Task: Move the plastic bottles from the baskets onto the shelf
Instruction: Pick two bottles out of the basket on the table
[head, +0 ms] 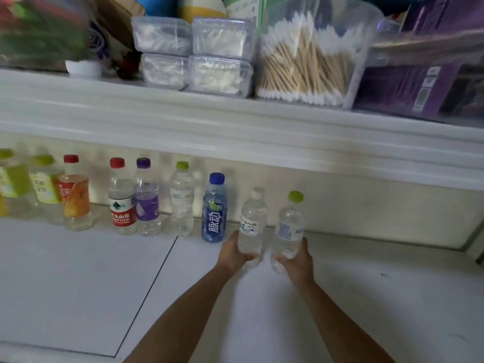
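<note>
White shelf (78,284), bottle row (146,203) at 10 o'clock | my left hand (233,254) grips white-capped bottle (252,224), right hand (298,260) grips green-capped bottle (290,224) | held upright, probably to extend row.

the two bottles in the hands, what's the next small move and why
Probably lower both upright onto the shelf and loosen each grip. The left hand holds the white-capped bottle and the right hand the green-capped bottle, lined up right of the blue bottle that ends the row.
</note>
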